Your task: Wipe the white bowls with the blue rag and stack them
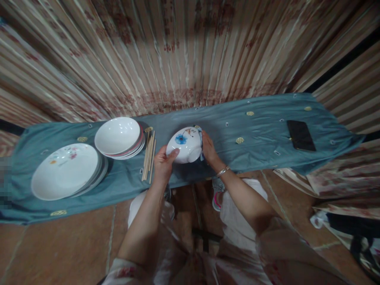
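A white bowl (pixel 185 148) with a blue flower on its outside is held tilted on its side above the cloth-covered table, its foot facing right and toward me. My left hand (pixel 165 160) grips it at the left, thumb on the outer wall; the other fingers are mostly hidden. On the other side my right hand (pixel 209 148) is closed on a bluish cloth (pixel 202 155), pressed against the bowl near its foot. Only a small strip of that cloth shows. Just left of my left hand lie several wooden chopsticks (pixel 149 156), side by side.
A stack of white bowls (pixel 117 136) stands left of the chopsticks. Further left is a stack of plates (pixel 63 170), the top one flower-patterned. A black phone-like object (pixel 301 135) lies at the right on the teal tablecloth (pixel 258 150). A pleated curtain (pixel 190 59) hangs behind.
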Demonstrator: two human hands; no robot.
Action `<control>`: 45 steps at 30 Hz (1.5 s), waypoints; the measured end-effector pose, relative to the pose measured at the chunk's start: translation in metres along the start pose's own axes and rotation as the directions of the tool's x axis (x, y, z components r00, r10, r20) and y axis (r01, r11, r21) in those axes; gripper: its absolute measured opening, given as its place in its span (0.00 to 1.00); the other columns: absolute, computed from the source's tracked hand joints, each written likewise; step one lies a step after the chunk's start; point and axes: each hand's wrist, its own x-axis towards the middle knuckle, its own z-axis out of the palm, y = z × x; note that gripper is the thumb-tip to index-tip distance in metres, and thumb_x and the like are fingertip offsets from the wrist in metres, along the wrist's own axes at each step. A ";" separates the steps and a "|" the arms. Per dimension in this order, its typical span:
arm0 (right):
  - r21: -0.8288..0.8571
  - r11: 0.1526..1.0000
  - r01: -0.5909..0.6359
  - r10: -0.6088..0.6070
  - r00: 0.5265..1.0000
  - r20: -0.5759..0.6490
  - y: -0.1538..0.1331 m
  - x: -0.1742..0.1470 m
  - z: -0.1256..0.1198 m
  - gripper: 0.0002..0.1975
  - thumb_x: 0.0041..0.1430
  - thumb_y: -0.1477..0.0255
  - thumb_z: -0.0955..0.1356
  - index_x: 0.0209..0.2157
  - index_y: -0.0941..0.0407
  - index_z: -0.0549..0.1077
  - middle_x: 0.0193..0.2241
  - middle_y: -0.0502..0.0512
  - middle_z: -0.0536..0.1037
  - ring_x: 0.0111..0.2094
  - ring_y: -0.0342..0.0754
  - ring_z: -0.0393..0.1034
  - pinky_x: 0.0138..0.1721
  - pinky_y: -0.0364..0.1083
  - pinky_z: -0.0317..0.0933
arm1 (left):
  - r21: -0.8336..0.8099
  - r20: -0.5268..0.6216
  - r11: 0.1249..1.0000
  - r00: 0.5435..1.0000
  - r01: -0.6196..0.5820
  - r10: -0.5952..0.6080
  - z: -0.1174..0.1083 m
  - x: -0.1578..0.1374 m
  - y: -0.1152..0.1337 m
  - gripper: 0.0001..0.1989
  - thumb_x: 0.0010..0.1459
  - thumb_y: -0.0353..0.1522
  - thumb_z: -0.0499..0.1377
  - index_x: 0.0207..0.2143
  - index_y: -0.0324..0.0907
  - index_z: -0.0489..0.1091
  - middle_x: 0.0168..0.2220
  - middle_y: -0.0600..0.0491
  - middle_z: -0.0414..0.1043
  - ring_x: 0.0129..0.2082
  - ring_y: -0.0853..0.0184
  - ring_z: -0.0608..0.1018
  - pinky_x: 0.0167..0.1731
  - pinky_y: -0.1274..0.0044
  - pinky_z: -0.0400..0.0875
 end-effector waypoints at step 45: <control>-0.080 0.977 0.199 -0.201 0.979 -0.027 -0.063 0.030 0.012 0.27 0.63 0.44 0.63 0.23 0.52 0.64 0.20 0.45 0.62 0.24 0.43 0.57 0.28 0.45 0.54 | 0.298 0.138 0.952 0.990 -0.066 0.025 0.010 0.023 0.033 0.20 0.40 0.46 0.74 0.30 0.42 0.80 0.25 0.54 0.78 0.24 0.70 0.73 0.25 0.79 0.67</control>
